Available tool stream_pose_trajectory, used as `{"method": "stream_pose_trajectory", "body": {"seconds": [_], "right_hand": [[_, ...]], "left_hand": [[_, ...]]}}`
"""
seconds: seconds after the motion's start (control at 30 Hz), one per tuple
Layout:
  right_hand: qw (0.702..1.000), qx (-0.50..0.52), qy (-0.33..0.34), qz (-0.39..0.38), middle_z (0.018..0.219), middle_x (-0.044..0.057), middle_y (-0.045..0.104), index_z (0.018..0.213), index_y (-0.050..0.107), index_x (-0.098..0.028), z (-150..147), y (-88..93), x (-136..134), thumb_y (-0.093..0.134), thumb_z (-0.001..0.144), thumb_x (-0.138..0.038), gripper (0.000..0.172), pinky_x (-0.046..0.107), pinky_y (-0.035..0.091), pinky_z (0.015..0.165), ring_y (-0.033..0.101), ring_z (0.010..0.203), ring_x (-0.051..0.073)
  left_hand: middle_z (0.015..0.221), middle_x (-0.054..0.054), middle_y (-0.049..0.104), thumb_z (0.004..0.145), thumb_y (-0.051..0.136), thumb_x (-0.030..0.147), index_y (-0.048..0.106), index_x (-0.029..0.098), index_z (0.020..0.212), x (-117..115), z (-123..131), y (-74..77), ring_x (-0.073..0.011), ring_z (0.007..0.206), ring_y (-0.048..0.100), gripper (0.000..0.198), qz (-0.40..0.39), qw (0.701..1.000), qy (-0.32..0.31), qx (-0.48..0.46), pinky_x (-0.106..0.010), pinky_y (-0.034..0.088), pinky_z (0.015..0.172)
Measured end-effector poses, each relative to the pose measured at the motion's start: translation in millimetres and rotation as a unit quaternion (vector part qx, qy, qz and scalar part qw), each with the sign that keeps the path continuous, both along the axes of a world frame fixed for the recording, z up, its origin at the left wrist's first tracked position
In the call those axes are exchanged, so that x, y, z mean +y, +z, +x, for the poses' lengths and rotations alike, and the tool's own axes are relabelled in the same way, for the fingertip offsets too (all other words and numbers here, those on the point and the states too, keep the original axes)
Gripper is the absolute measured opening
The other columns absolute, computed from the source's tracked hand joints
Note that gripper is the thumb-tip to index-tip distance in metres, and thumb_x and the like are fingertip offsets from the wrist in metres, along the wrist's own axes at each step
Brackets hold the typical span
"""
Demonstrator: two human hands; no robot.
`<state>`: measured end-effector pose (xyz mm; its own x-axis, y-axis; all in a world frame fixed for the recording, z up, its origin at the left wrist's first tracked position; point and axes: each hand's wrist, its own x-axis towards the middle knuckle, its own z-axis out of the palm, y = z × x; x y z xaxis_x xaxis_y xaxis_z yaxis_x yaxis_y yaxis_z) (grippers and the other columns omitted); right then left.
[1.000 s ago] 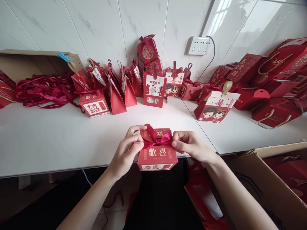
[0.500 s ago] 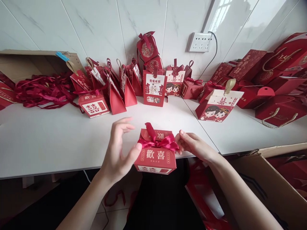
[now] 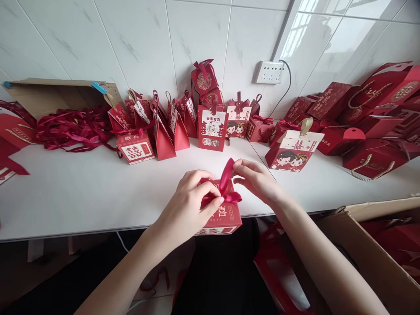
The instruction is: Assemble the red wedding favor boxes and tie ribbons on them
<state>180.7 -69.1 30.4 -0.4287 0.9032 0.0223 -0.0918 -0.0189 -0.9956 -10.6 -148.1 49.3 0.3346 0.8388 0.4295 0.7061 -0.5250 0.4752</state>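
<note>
A red gift box (image 3: 229,215) with gold lettering sits at the front edge of the white table, a crimson ribbon bow (image 3: 233,197) tied over its top. My left hand (image 3: 197,197) reaches over the box's left side, thumb and fingers pinched on the ribbon near the knot, hiding the left part of bow and lid. Above the right side, my right hand (image 3: 252,177) pinches the tip of the upright ribbon tail (image 3: 226,176) between thumb and forefinger and draws it up.
Several finished red boxes (image 3: 166,142) line the wall. Loose crimson ribbons (image 3: 74,129) lie by a cardboard box (image 3: 33,89) at left. A character-printed box (image 3: 292,153) stands right, before piled red boxes (image 3: 377,118). An open carton (image 3: 367,245) is at lower right, a socket strip (image 3: 269,72) on the wall.
My left hand has moved right onto the bow and closed on it. My right hand has risen and taken hold of the ribbon tail, now pulled up and rightward. The view has shifted slightly.
</note>
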Motion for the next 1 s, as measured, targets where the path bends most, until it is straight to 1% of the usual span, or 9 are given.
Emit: {"method": "stream_pose_trajectory", "body": {"seconds": [0.1, 0.2, 0.3, 0.43, 0.57, 0.73, 0.8, 0.9, 1.0], "right_hand": [[0.998, -0.054, 0.023, 0.032, 0.071, -0.002, 0.054, 0.070, 0.053, -0.017, -9.2, 5.9, 5.3, 0.057, 0.079, -0.032, 0.018, 0.027, 0.041, 0.073, 0.052, 0.069, 0.011], [0.992, -0.112, 0.036, 0.045, 0.064, -0.004, 0.051, 0.066, 0.049, -0.017, -15.2, 9.2, 5.9, 0.053, 0.077, -0.029, 0.017, 0.025, 0.039, 0.066, 0.048, 0.061, 0.009], [0.988, -0.141, 0.032, 0.045, 0.062, -0.005, 0.050, 0.064, 0.049, -0.018, -17.8, 8.3, 6.1, 0.052, 0.075, -0.031, 0.018, 0.024, 0.036, 0.060, 0.046, 0.058, 0.009], [0.989, -0.140, 0.008, 0.034, 0.063, -0.005, 0.048, 0.063, 0.049, -0.017, -20.7, 2.6, 11.4, 0.055, 0.072, -0.033, 0.019, 0.024, 0.034, 0.059, 0.043, 0.059, 0.009], [0.983, -0.181, 0.034, 0.012, 0.063, -0.003, 0.049, 0.068, 0.052, -0.017, -17.5, -0.4, 13.5, 0.056, 0.074, -0.041, 0.026, 0.024, 0.035, 0.059, 0.044, 0.060, 0.010], [0.955, -0.274, -0.087, 0.067, 0.056, -0.004, 0.039, 0.063, 0.045, -0.018, 3.7, 3.2, -8.4, 0.044, 0.082, -0.063, 0.049, 0.025, 0.028, 0.053, 0.035, 0.052, 0.010], [0.957, -0.273, -0.063, 0.068, 0.055, -0.005, 0.034, 0.060, 0.042, -0.019, 9.1, 5.6, -22.5, 0.041, 0.083, -0.068, 0.054, 0.026, 0.026, 0.051, 0.031, 0.051, 0.010], [0.961, -0.263, 0.021, 0.078, 0.055, -0.005, 0.031, 0.058, 0.039, -0.019, 7.0, 8.0, -39.8, 0.043, 0.083, -0.066, 0.054, 0.025, 0.024, 0.049, 0.027, 0.052, 0.009], [0.967, -0.236, 0.022, 0.095, 0.057, -0.005, 0.033, 0.059, 0.038, -0.019, -0.1, 6.0, -47.3, 0.046, 0.084, -0.061, 0.050, 0.025, 0.024, 0.049, 0.027, 0.053, 0.009]], "left_hand": [[0.110, -0.006, 0.057, 0.088, 0.053, 0.023, 0.058, 0.021, 0.082, 0.6, 0.5, 0.5, -0.0205, 0.109, 0.054, 0.008, -0.012, 1.000, -0.007, -0.003, -0.038, 0.046, 0.095], [0.108, -0.006, 0.058, 0.087, 0.053, 0.021, 0.057, 0.021, 0.088, 1.3, 1.0, 0.9, -0.0206, 0.108, 0.054, 0.005, -0.013, 1.000, -0.005, -0.007, -0.039, 0.047, 0.095], [0.110, -0.006, 0.058, 0.088, 0.051, 0.021, 0.059, 0.022, 0.095, 1.5, 0.6, 0.8, -0.0207, 0.107, 0.054, 0.011, -0.013, 1.000, -0.014, -0.006, -0.039, 0.047, 0.095], [0.113, -0.006, 0.057, 0.088, 0.051, 0.022, 0.063, 0.024, 0.101, 2.5, -0.2, -1.2, -0.0212, 0.109, 0.054, 0.018, -0.012, 1.000, -0.015, -0.004, -0.041, 0.047, 0.097], [0.116, -0.007, 0.057, 0.088, 0.051, 0.024, 0.065, 0.023, 0.104, 4.3, -0.3, -3.2, -0.0219, 0.113, 0.053, 0.021, -0.024, 1.000, -0.002, 0.001, -0.041, 0.048, 0.098], [0.117, -0.007, 0.058, 0.087, 0.052, 0.027, 0.066, 0.022, 0.104, 4.0, -0.4, -3.1, -0.0227, 0.115, 0.054, 0.022, -0.032, 0.999, 0.012, -0.002, -0.041, 0.048, 0.100], [0.118, -0.008, 0.058, 0.087, 0.052, 0.028, 0.065, 0.022, 0.107, 4.3, -0.1, -2.9, -0.0230, 0.115, 0.053, 0.025, -0.031, 0.999, 0.014, -0.003, -0.042, 0.047, 0.101], [0.120, -0.009, 0.057, 0.088, 0.049, 0.033, 0.064, 0.021, 0.110, 5.6, 0.5, -2.9, -0.0243, 0.118, 0.052, 0.029, -0.033, 0.999, 0.019, -0.011, -0.044, 0.046, 0.102], [0.123, -0.009, 0.056, 0.089, 0.045, 0.035, 0.063, 0.022, 0.112, 6.0, -0.9, -4.9, -0.0246, 0.121, 0.049, 0.032, -0.054, 0.997, 0.033, -0.034, -0.044, 0.042, 0.105]]}}
